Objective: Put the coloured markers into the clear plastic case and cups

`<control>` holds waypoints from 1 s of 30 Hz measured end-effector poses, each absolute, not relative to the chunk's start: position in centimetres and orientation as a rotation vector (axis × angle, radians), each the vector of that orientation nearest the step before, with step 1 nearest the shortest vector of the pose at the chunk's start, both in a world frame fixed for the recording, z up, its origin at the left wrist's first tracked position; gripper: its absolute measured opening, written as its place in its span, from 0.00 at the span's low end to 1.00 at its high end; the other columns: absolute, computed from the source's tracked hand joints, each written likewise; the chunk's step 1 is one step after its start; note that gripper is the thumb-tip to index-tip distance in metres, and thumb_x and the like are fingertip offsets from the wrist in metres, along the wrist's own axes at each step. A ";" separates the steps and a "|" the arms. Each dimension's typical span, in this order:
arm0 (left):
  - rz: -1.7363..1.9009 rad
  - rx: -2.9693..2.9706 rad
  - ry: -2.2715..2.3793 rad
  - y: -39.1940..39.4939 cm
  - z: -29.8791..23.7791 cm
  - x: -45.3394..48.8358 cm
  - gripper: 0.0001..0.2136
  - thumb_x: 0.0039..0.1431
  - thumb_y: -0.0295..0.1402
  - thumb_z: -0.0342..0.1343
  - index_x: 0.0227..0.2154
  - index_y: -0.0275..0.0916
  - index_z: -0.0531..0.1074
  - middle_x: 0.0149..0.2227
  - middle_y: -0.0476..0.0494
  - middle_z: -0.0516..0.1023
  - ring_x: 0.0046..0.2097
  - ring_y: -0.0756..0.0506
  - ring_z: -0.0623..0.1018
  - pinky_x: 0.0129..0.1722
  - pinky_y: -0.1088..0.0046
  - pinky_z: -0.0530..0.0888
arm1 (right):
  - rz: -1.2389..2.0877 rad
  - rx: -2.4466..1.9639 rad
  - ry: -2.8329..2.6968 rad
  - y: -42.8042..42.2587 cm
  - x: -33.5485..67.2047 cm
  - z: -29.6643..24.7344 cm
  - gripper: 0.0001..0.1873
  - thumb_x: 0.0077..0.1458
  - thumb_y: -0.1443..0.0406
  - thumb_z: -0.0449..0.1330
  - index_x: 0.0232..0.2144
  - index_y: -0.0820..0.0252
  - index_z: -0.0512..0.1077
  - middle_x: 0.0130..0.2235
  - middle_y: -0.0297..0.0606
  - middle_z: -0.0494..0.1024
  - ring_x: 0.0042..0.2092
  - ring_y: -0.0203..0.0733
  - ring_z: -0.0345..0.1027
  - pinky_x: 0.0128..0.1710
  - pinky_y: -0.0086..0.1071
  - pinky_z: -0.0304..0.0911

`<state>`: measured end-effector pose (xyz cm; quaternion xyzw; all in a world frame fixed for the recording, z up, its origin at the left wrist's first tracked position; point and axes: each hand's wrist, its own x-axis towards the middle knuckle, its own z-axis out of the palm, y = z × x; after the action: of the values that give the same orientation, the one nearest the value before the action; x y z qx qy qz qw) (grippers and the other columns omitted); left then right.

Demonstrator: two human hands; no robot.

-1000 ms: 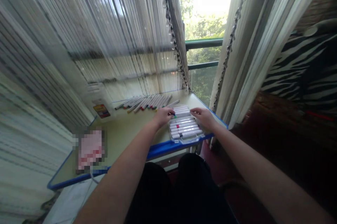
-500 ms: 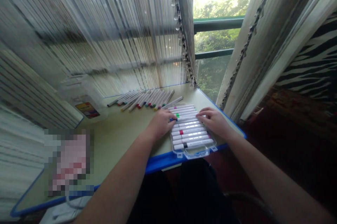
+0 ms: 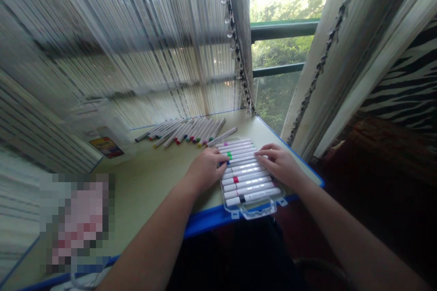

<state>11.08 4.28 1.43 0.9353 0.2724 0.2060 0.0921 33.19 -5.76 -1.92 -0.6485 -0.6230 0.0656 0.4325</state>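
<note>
A clear plastic case (image 3: 258, 212) lies at the table's near edge, with a row of white markers (image 3: 249, 177) in it, several with coloured bands. My left hand (image 3: 207, 169) is at the row's left side, its fingers closed on the left end of a marker (image 3: 243, 159) near a blue band. At the right side, my right hand (image 3: 278, 162) has thumb and fingers drawn together on the other end of the row, touching the same marker as far as I can see. The fingertips partly cover the marker ends.
Loose markers (image 3: 191, 130) lie fanned out at the back of the pale table (image 3: 150, 191), which has a blue edge. A clear container (image 3: 102, 131) with a label stands back left. A blurred pinkish item (image 3: 80, 218) lies front left. String curtains (image 3: 153, 54) hang behind.
The view has shifted slightly, so the case and the table's near edge sit lower. Both hands remain at the two ends of the marker row, with only small finger movement.
</note>
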 end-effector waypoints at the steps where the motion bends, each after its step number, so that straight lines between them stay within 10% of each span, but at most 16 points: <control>1: 0.622 2.773 0.789 4.3 1.4 11.1 0.11 0.54 0.29 0.54 0.38 0.40 0.78 0.38 0.42 0.76 0.41 0.45 0.73 0.43 0.68 0.70 | 0.172 -1.610 -1.550 -5.8 33.2 -2.0 0.14 0.55 0.62 0.55 0.36 0.60 0.79 0.38 0.42 0.74 0.40 0.41 0.69 0.43 0.33 0.65; 30: 0.841 2.540 0.886 4.8 1.3 10.1 0.14 0.49 0.22 0.49 0.37 0.35 0.75 0.38 0.42 0.77 0.38 0.47 0.75 0.44 0.70 0.72 | 0.403 -1.406 -1.463 -7.5 33.8 -1.3 0.15 0.52 0.58 0.55 0.33 0.59 0.78 0.39 0.42 0.76 0.43 0.44 0.69 0.45 0.37 0.64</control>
<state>10.11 4.83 1.32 0.8895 0.3102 0.2944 0.1608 33.84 -7.53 -1.32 -0.5844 -0.6077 0.1676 0.5110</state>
